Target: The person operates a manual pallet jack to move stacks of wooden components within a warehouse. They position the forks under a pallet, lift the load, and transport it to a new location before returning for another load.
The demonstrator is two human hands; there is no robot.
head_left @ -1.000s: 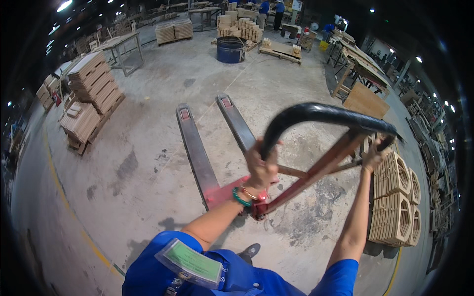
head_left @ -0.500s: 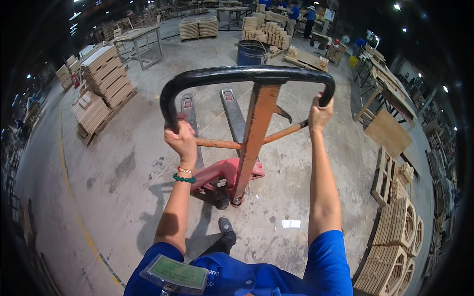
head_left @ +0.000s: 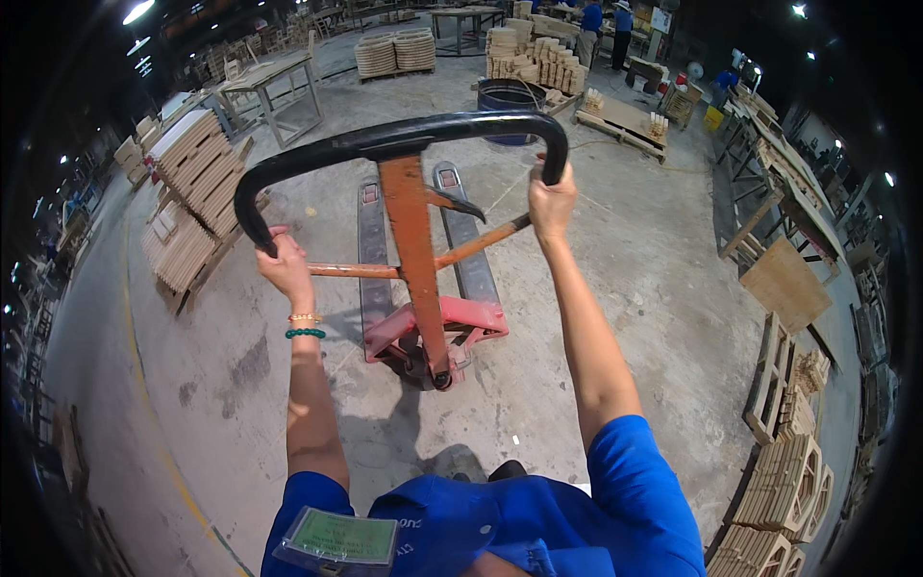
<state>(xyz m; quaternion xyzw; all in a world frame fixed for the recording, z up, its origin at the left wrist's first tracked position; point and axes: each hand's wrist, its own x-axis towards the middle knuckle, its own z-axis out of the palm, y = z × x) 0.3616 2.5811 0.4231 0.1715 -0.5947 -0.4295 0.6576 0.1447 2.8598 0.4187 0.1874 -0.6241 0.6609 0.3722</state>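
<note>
Concrete floor (head_left: 635,317), red pallet jack (head_left: 390,329), chipped orange shaft (head_left: 414,236), black handle (head_left: 461,127) in hands' grip (head_left: 286,269) (head_left: 552,205)

1. Head view: wide fisheye, worn on the person's head, left of a side-by-side pair; upright, edges bending toward a dark rim.
2. Facing: forward and steeply down, over the blue shirt (head_left: 490,524) at the lower edge.
3. Near field: left hand (head_left: 286,263), right hand (head_left: 552,204), black handle (head_left: 394,141).
4. Far field: wood stacks (head_left: 534,58), upper edge.
</note>
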